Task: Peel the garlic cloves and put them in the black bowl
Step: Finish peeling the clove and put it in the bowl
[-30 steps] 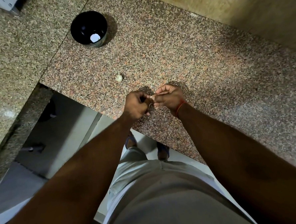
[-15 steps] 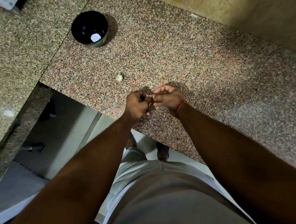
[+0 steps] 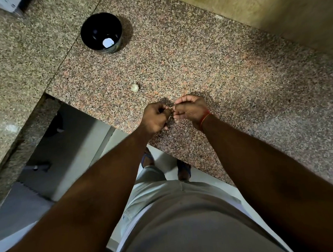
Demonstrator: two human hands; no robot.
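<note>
My left hand and my right hand meet fingertip to fingertip just above the granite counter, near its front edge. Both pinch a small garlic clove that is almost wholly hidden between the fingers. A second garlic clove, pale and papery, lies alone on the counter a little beyond and to the left of my hands. The black bowl stands far back on the left, with a pale round spot on its bottom.
A plywood wall rises along the back right. The counter forms an L, with a gap to the floor on my left. A white object's corner shows at the top left.
Both hands stay in the same spot; only the fingertips shift slightly around the clove. Nothing else has moved.
</note>
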